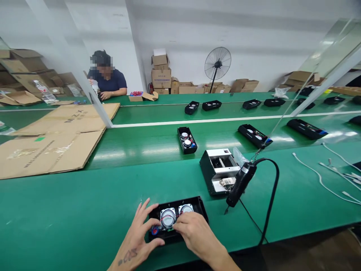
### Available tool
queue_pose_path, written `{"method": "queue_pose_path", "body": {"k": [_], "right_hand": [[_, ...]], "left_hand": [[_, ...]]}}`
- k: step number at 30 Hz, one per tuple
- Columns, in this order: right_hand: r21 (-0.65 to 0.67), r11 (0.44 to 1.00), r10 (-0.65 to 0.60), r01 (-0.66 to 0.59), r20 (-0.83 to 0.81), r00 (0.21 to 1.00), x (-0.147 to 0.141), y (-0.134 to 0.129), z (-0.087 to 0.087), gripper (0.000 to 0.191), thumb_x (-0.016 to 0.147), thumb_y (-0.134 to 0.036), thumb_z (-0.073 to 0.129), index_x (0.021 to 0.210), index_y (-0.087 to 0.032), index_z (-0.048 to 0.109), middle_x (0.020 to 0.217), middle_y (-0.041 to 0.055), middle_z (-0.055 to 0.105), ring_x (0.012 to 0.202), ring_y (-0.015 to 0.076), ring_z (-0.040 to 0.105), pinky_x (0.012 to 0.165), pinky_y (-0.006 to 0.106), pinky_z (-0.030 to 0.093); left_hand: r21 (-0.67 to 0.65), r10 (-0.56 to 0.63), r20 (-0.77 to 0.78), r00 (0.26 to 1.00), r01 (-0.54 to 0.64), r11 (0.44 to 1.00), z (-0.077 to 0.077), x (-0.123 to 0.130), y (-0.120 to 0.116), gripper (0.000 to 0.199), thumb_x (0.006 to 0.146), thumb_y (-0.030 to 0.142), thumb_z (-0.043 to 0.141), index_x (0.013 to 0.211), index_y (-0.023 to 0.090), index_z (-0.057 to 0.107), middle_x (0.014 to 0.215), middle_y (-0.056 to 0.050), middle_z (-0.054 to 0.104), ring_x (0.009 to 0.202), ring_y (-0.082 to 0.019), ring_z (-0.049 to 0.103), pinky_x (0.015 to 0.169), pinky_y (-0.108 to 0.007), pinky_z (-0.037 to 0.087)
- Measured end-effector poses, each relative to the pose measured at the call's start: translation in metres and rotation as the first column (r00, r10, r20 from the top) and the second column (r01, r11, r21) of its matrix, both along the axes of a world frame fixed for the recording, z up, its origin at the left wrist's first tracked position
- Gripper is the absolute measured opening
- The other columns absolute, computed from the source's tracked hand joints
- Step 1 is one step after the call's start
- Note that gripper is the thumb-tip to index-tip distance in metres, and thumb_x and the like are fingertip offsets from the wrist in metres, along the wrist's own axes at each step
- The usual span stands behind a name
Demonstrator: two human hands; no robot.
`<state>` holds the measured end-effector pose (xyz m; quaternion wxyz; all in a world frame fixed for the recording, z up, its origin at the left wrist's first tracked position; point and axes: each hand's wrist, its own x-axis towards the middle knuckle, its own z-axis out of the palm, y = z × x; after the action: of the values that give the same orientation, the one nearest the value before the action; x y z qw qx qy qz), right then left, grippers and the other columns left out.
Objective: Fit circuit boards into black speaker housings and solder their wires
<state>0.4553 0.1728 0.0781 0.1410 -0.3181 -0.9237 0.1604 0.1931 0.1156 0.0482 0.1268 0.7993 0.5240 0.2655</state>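
A black speaker housing (197, 206) with two round silver speaker drivers (168, 217) and red wiring lies at the near edge of the green table. My left hand (140, 233) grips its left end, thumb under the front edge. My right hand (194, 232) rests on its front right part, fingertips touching the wiring by the left driver. A black electric screwdriver (240, 183) hangs on a cord just to the right, tip pointing down, touched by neither hand.
A black-and-white parts box (219, 169) sits behind the housing. Several more black housings (187, 140) lie on the conveyor belt (135, 145) beyond. Flattened cardboard (53, 139) covers the left. White cables (321, 177) trail at right. A seated person (107, 81) works at the far side.
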Motion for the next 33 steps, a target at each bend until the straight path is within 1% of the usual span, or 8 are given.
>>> {"method": "queue_pose_path", "body": {"k": [7,11,15,19,25,27,30,33], "right_hand": [[-0.155,0.985,0.105,-0.074,0.197,0.975,-0.009,0.002,0.019,0.024,0.096,-0.009,0.056,0.105,-0.021,0.074,0.101,0.0044,0.077,0.093,0.0220,0.069,0.081,0.033,0.047],[-0.216,0.974,0.123,-0.071,0.243,0.962,-0.007,0.004,0.023,0.026,0.093,-0.008,0.053,0.102,-0.018,0.075,0.102,0.0077,0.077,0.094,0.0243,0.070,0.082,0.034,0.048],[-0.264,0.962,0.118,-0.072,0.163,0.979,-0.004,0.002,0.027,0.025,0.092,-0.014,0.055,0.108,-0.019,0.074,0.103,0.0082,0.076,0.094,0.0236,0.070,0.091,0.033,0.050],[-0.274,0.961,0.061,-0.021,0.138,0.989,-0.006,-0.004,0.018,0.017,0.088,-0.018,0.063,0.102,-0.018,0.072,0.104,0.0086,0.075,0.098,0.0261,0.069,0.095,0.036,0.052],[-0.138,0.990,-0.018,0.027,0.065,0.998,-0.016,-0.022,-0.012,0.030,0.090,-0.006,0.056,0.115,-0.018,0.067,0.115,0.0099,0.074,0.102,0.0268,0.068,0.103,0.043,0.049],[-0.132,0.991,-0.015,0.024,0.070,0.997,-0.018,-0.021,-0.013,0.029,0.090,-0.005,0.055,0.114,-0.016,0.068,0.111,0.0103,0.075,0.100,0.0267,0.069,0.104,0.044,0.048],[-0.215,0.977,0.029,-0.006,0.104,0.994,-0.022,-0.002,0.002,0.028,0.090,-0.007,0.058,0.112,-0.016,0.072,0.108,0.0105,0.079,0.100,0.0276,0.072,0.095,0.041,0.050],[-0.384,0.923,0.073,-0.020,0.126,0.989,-0.026,0.034,0.028,0.028,0.084,-0.014,0.069,0.110,-0.021,0.078,0.105,0.0070,0.083,0.096,0.0264,0.076,0.079,0.032,0.050]], "left_hand": [[0.012,-0.044,-0.196,0.980,0.048,0.999,-0.024,0.027,0.004,0.045,0.065,0.012,0.088,0.105,0.024,0.071,0.156,-0.012,0.054,0.157,-0.048,0.024,0.118,-0.082,0.027],[0.024,-0.072,-0.173,0.982,0.077,0.997,-0.020,0.033,0.007,0.031,0.068,0.015,0.087,0.093,0.023,0.071,0.151,-0.010,0.060,0.155,-0.049,0.028,0.117,-0.084,0.028],[0.022,-0.098,-0.161,0.982,0.103,0.994,-0.012,0.033,0.006,0.020,0.078,0.017,0.082,0.093,0.025,0.073,0.147,-0.006,0.063,0.156,-0.046,0.027,0.118,-0.083,0.029],[0.063,-0.077,-0.173,0.982,0.089,0.994,-0.009,0.034,0.005,0.021,0.081,0.020,0.080,0.100,0.028,0.075,0.141,-0.003,0.066,0.159,-0.043,0.022,0.122,-0.081,0.024],[0.044,-0.144,-0.269,0.952,0.162,0.986,-0.001,0.032,0.007,0.023,0.090,0.019,0.072,0.111,0.028,0.076,0.146,-0.004,0.063,0.161,-0.044,0.011,0.123,-0.081,0.022],[0.005,-0.166,-0.267,0.949,0.174,0.985,0.003,0.030,0.010,0.023,0.094,0.021,0.069,0.114,0.028,0.076,0.148,-0.005,0.062,0.161,-0.047,0.010,0.120,-0.085,0.022],[-0.144,-0.223,-0.206,0.953,0.196,0.970,0.013,0.025,0.026,0.023,0.097,0.029,0.068,0.118,0.034,0.076,0.147,-0.003,0.064,0.158,-0.050,0.020,0.115,-0.090,0.019],[-0.365,-0.227,-0.120,0.966,0.169,0.916,0.027,0.021,0.054,0.029,0.083,0.045,0.086,0.108,0.032,0.081,0.147,-0.004,0.065,0.153,-0.050,0.033,0.120,-0.086,0.014]]}}
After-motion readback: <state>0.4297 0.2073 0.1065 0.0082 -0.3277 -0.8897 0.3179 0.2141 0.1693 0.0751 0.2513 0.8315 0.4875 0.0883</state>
